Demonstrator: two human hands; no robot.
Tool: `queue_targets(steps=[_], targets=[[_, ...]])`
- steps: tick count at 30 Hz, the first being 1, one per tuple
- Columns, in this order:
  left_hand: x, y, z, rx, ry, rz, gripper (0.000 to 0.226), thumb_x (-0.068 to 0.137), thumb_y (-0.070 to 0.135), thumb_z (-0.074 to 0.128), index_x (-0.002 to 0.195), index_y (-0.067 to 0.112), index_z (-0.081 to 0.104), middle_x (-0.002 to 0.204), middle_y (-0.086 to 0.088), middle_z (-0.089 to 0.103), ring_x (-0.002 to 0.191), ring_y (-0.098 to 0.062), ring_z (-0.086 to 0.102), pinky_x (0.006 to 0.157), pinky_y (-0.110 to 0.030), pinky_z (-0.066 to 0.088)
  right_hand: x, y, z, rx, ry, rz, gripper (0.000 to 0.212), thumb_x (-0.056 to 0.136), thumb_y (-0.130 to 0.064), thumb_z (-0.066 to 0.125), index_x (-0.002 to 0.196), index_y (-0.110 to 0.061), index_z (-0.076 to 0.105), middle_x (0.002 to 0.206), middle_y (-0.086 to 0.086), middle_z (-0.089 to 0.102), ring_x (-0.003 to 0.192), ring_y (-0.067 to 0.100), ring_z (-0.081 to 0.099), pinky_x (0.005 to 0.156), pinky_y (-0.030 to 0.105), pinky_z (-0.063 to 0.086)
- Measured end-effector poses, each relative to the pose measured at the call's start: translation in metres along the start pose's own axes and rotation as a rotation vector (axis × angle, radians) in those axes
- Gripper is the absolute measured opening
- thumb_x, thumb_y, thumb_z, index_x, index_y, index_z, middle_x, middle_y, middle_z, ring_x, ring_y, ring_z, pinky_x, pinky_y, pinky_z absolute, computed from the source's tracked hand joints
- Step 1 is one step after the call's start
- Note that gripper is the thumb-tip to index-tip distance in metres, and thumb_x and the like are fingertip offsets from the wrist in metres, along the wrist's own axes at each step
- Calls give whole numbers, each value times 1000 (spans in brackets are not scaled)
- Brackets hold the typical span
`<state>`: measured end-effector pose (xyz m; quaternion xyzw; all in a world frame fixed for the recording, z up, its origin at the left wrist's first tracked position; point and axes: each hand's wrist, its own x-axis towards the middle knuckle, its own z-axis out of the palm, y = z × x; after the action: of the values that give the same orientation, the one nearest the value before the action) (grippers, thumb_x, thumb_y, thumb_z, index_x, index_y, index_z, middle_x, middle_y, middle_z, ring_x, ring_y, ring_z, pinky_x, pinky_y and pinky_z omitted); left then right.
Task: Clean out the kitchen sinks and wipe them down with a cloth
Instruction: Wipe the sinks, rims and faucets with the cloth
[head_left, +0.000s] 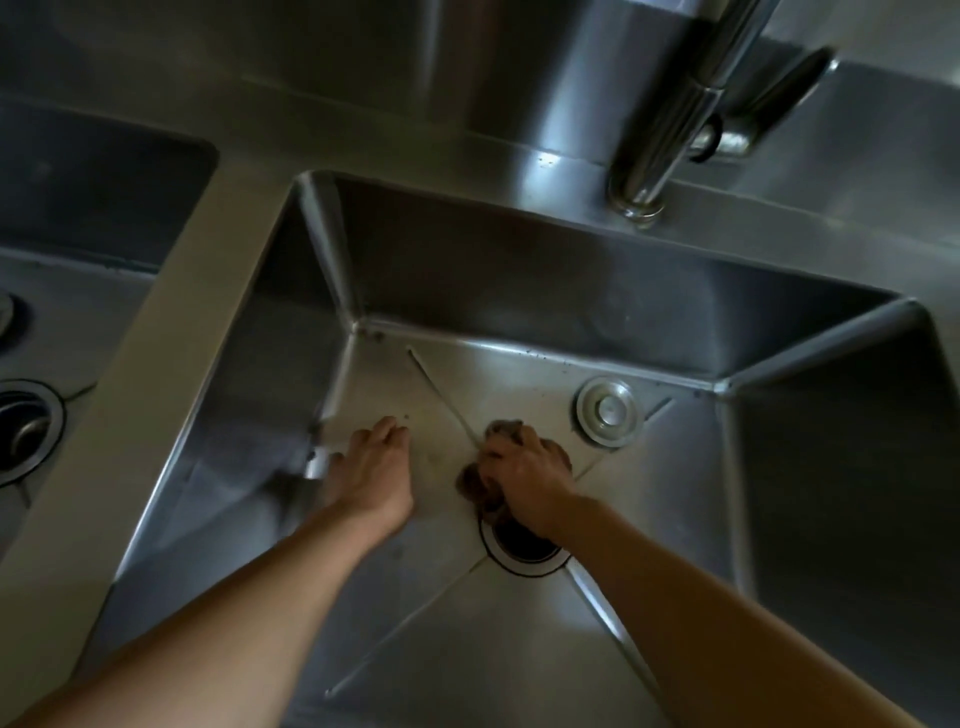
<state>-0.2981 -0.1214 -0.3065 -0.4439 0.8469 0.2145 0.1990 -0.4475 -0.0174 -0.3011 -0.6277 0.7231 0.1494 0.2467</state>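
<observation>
Both arms reach down into a deep stainless-steel sink (571, 291). My right hand (524, 470) grips a bunched brown cloth (470, 480) and presses it on the sink floor just beyond the round drain opening (524, 556). My left hand (371, 467) lies flat on the sink floor to the left of the cloth, fingers loosely extended, holding nothing. A round metal drain stopper (605, 410) lies on the floor to the right of the cloth.
A chrome faucet (670, 119) with a lever handle (779, 98) hangs over the sink's back rim. A second sink (78, 291) with its own drain (23, 431) lies to the left, beyond a pale divider (171, 332). Small dark specks dot the floor's far edge.
</observation>
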Motion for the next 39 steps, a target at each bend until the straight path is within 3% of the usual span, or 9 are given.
queue_targets(steps=[3,7,11,15,18,22,29,35,39], targets=[[-1,13,-1,12,1,18,54,87,7,47,138,20,36,149,2,28,129,-24,36,96,-38,38,1,12,-19,79,76,85,32,88,-8,53,119,-15,54,137,7,34,122,32,34,96,42,44],[-2,19,0,16,-10,-3,46,84,5,50,128,17,43,135,0,43,118,-24,47,90,-34,38,30,40,-41,138,223,218,42,93,-11,48,134,-16,44,147,11,22,132,37,26,105,44,37],[-4,10,5,18,-48,33,58,85,5,51,140,16,35,147,2,30,126,-23,41,97,-36,39,44,37,-30,63,103,201,45,95,-18,46,140,-22,40,154,9,16,139,41,15,109,50,32],[-12,5,3,-14,-116,67,64,82,4,51,142,16,34,155,5,17,136,-21,30,106,-38,36,15,12,-8,19,31,70,37,92,-22,54,129,-20,51,144,6,29,132,37,25,103,45,39],[-22,3,-5,-39,-130,10,60,83,8,54,140,17,37,149,0,30,135,-23,35,105,-38,38,-9,3,-1,28,-43,29,33,93,-18,55,126,-18,54,140,3,32,128,33,31,97,40,45],[-41,-2,-20,-17,-101,-64,53,83,9,55,134,19,43,139,-3,44,127,-25,46,97,-39,44,-38,-8,-13,208,39,152,35,87,-4,56,120,-17,52,131,3,35,118,29,39,88,33,48],[-82,-7,-56,-78,-75,-32,56,82,4,50,135,18,43,139,-5,47,128,-25,46,102,-39,44,-93,-21,-43,377,172,416,39,84,2,55,117,-17,50,125,5,40,108,30,48,77,35,49],[-110,-10,-70,-97,-88,5,55,80,4,49,133,18,44,138,-5,48,128,-26,46,101,-38,44,-121,-35,-55,481,247,484,26,85,-7,58,108,-17,51,121,5,42,100,30,53,71,31,42],[-122,-7,-81,-138,-74,13,58,78,7,52,134,20,43,137,-4,49,125,-25,48,97,-33,45,-140,-38,-67,501,276,454,24,87,-14,61,108,-19,50,120,4,41,98,28,54,78,35,49]])
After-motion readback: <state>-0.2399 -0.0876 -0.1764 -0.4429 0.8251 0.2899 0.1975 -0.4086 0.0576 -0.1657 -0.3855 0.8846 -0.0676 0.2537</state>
